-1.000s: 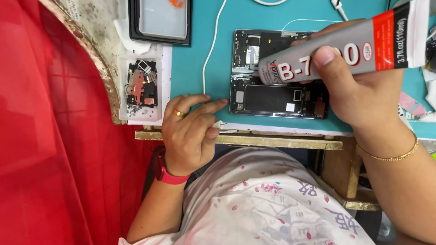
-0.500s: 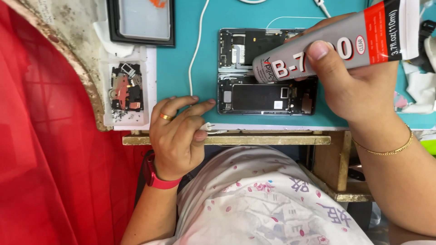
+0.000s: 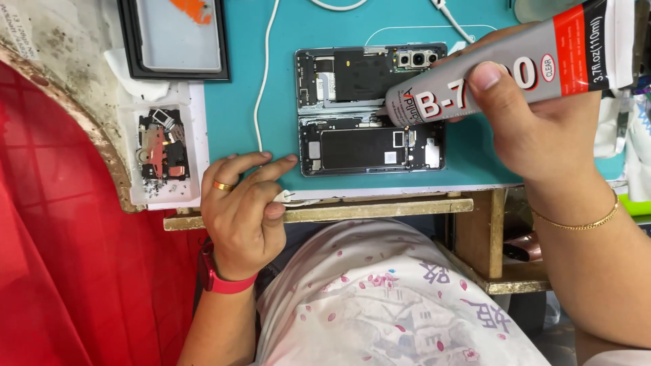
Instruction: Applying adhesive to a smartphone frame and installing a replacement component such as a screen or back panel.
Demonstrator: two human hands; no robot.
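A smooth teal mat covered the worn wooden bench. The right hand was wrapped around a soft grey glue tube (thumb pressed on top), its nozzle over the opened phone, a flat rectangle of dark, exposed parts at nine o'clock from that grip. The left hand rested empty, fingers loosely curled, at the mat's six o'clock edge.
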